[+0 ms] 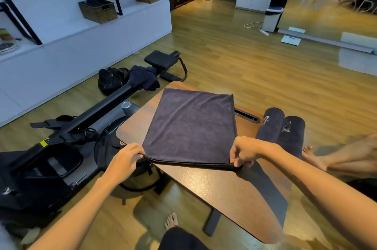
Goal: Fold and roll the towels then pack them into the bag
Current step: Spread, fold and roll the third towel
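A dark grey folded towel (193, 125) lies flat on the small wooden table (234, 186). My left hand (126, 158) pinches its near left corner. At the near right corner, my right hand (244, 153) grips the layered edge, lifted slightly off the table. Two rolled dark towels (269, 125) (291, 133) lie side by side at the table's right end. A black bag (111, 80) sits on the floor beyond the table to the left, with a loose dark towel (142, 79) draped over the machine rail beside it.
A black rowing machine (61, 147) stretches along the floor on the left. White cabinets with wicker baskets (98, 10) line the left wall. My bare foot (171, 221) is under the table. Another person's foot (314, 158) rests at the right.
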